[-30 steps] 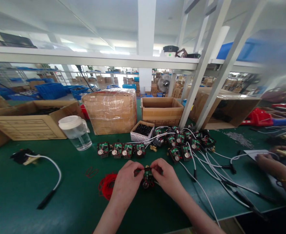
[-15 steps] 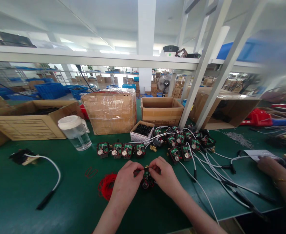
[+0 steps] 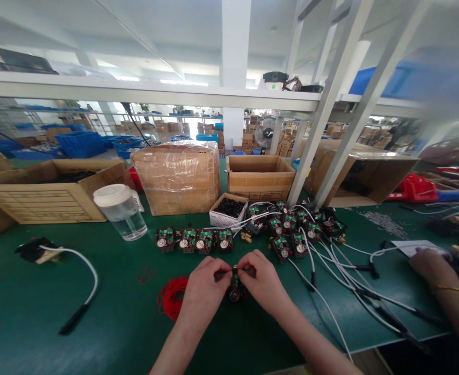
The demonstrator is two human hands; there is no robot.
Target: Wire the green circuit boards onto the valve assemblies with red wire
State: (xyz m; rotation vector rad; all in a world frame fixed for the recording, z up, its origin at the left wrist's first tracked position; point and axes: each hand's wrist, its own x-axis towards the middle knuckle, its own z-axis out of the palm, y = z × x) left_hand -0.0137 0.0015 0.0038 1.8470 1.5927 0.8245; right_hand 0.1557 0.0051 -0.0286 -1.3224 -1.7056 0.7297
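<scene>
Both of my hands pinch one small black module with a green circuit board point(image 3: 235, 286) just above the green table point(image 3: 108, 323). My left hand point(image 3: 206, 289) grips its left side and my right hand point(image 3: 260, 281) grips its right side, fingers closed near a brass fitting on top. A pile of red rings point(image 3: 171, 297) lies just left of my left hand. Beyond my hands a row of several similar modules point(image 3: 194, 240) sits side by side. To the right lies a cluster of more modules with white cables point(image 3: 295, 226).
A small white box of black parts point(image 3: 229, 209), a clear plastic jug point(image 3: 122, 212), cardboard boxes point(image 3: 180, 177) and a slanted metal frame point(image 3: 319, 135) stand behind. A white cable with a black tip point(image 3: 81, 281) lies left. Another person's hand point(image 3: 432, 268) rests at the right edge.
My hands and the module have shifted very slightly away from me. The other person's hand at the right has drawn back toward the table edge.
</scene>
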